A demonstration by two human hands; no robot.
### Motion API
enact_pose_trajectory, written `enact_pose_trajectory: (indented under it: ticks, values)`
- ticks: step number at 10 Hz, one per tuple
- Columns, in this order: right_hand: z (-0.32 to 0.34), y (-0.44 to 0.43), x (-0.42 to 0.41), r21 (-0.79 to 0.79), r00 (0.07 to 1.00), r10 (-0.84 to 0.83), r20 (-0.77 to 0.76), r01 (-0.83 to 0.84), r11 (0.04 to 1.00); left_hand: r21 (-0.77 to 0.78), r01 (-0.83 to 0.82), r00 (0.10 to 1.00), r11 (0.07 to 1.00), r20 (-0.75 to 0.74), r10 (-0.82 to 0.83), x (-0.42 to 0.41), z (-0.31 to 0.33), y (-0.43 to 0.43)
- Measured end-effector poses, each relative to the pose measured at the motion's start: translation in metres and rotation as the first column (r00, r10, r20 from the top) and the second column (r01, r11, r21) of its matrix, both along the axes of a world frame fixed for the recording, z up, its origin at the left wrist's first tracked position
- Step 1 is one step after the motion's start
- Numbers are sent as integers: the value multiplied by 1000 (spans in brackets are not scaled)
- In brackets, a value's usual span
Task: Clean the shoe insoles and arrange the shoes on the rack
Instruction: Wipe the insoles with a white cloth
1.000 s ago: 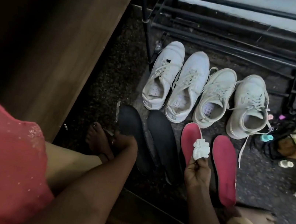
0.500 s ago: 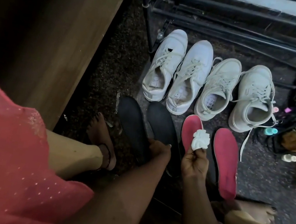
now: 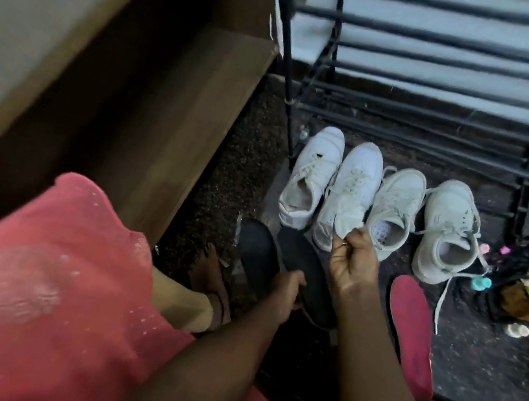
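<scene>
Four shoes [image 3: 361,170] stand in a row on the floor, just before the rack [image 3: 451,61], none on it yet. Our worry starts with the black insole [image 3: 313,277]: our left hand [image 3: 285,292] curls round its near end, and a hasty lift could bend it or drag its twin [image 3: 256,254], which lies just beside it. Our right hand [image 3: 352,261] pinches the wipe [image 3: 345,227] by a corner above the shoes; so thin a hold may let it drop into one. Around us: a cabinet [image 3: 166,108] close at left, one red insole [image 3: 408,330] partly behind our right arm, small clutter [image 3: 518,296] and a trailing lace [image 3: 442,298] at right, crowding the rack's foot.
</scene>
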State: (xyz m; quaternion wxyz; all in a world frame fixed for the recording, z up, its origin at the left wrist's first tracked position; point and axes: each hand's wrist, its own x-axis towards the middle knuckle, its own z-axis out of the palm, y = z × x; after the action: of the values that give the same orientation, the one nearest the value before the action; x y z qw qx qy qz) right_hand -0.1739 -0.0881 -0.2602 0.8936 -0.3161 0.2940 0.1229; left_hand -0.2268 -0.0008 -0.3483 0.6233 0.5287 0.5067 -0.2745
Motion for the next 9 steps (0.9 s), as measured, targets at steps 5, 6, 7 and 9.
enact_pose_trajectory:
  ticks: [5, 6, 7, 9]
  values:
    - [186, 32, 3, -662, 857, 474, 200, -239, 710, -536, -158, 737, 830, 495, 460, 50, 253, 61]
    - [219, 38, 2, -871, 797, 566, 213, -108, 480, -620, -76, 687, 781, 535, 492, 55, 288, 64]
    - [249, 49, -3, -984, 664, 727, 177, 120, 130, -669, -13, 660, 744, 553, 509, 53, 313, 66]
    - [292, 66, -35, -870, 497, 792, 355, 486, 85, -701, 65, 626, 711, 583, 518, 41, 367, 70]
